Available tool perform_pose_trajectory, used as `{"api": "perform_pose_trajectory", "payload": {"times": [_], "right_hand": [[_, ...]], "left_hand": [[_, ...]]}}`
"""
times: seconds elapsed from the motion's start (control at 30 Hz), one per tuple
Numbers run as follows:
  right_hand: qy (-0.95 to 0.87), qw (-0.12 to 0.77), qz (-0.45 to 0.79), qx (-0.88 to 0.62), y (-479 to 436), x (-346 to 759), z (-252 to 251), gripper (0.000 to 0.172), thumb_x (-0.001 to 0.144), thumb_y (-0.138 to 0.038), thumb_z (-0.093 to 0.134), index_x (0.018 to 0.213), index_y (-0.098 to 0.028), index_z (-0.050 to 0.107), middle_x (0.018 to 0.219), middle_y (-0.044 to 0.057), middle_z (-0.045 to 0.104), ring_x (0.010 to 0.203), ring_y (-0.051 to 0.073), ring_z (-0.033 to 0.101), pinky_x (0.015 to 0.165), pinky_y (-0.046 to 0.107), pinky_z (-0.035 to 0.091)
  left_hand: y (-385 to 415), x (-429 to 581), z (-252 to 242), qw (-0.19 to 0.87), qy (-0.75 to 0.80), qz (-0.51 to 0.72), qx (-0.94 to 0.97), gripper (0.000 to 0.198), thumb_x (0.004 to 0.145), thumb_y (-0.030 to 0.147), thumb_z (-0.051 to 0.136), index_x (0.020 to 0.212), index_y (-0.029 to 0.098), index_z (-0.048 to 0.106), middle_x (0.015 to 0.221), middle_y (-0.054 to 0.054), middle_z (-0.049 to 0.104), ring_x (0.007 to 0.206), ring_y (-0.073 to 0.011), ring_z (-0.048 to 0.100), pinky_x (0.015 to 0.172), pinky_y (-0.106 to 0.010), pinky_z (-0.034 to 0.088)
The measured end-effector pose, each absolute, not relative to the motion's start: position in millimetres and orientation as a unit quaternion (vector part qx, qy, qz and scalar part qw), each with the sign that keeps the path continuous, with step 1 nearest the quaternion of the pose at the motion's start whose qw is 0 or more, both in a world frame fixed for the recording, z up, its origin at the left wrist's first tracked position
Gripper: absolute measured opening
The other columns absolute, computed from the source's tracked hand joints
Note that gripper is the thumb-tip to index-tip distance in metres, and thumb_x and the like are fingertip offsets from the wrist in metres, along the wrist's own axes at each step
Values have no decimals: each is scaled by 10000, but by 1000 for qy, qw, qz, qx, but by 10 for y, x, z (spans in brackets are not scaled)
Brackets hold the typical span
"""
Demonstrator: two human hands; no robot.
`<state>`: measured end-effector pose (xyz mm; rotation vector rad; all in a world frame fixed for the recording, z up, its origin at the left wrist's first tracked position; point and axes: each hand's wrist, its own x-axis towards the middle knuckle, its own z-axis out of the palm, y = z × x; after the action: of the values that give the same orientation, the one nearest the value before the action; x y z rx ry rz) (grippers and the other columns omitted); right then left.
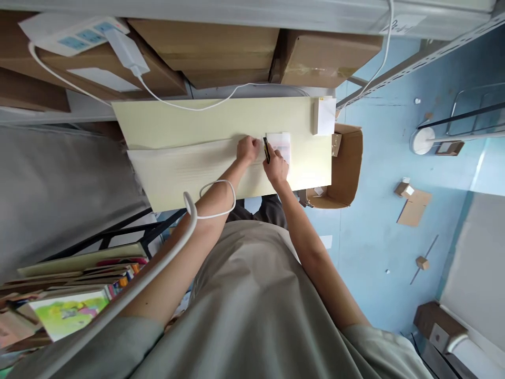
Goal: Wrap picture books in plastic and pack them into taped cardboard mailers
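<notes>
In my right hand (pixel 276 167) is a black and yellow box cutter (pixel 267 151), its front end pointing away from me. Close to its left, my left hand (pixel 248 149) is closed in a fist at the right end of a long whitish sheet (pixel 181 168); whatever its fingers hold is hidden. Under both hands lies a pale yellow board (pixel 221 120). Beside the cutter, partly behind my right hand, is a small white packet or stack of paper (pixel 281 143) with faint print. A white box (pixel 324 117) sits at the board's far right corner.
Cardboard boxes (pixel 221 50) line the shelf beyond the board, with a white power strip (pixel 79 36) and a trailing cable. An open carton (pixel 349 163) stands right of the board. Books (pixel 71 310) fill a rack at lower left. A white cord (pixel 232 197) loops over my left forearm.
</notes>
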<state>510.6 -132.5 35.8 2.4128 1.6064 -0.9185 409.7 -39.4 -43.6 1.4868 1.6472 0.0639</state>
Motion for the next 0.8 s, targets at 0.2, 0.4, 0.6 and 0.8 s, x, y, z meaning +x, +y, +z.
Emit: {"api": "perform_pose_trajectory", "payload": {"times": [0.2,0.4,0.6,0.8], "right_hand": [[513,57,-292,805,-1295,5014,324,742,1117,-144,389,1850,-259,407,1543,190,710,1055,273,777,926,425,668],[506,73,-294,807,-1252,4964,312,741,1122,-133,374,1850,-262,412,1539,200,697,1057,289,792,933,454,670],[512,113,-303,796,-1483,4908,412,744,1139,-145,383,1872,-267,366,1538,213,685,1099,286,797,930,418,653],[499,176,-347,774,-1957,4819,594,785,1133,-111,352,1889,-320,312,1564,195,662,1128,289,811,939,406,652]], "left_hand": [[-309,4189,-437,436,701,24,563,266,1081,360,671,969,167,815,1087,-249,823,1178,-382,762,1051,-471,556],[-257,4211,-389,447,708,-11,547,280,1076,352,675,1070,128,842,1145,-263,815,1188,-385,758,1096,-497,552],[-236,4218,-339,446,712,-19,542,264,1068,379,702,1003,148,812,1049,-235,801,1163,-402,749,1053,-472,544],[-238,4202,-310,443,707,-12,551,299,1064,395,727,993,119,819,1004,-251,797,1171,-388,731,1054,-441,532]]}}
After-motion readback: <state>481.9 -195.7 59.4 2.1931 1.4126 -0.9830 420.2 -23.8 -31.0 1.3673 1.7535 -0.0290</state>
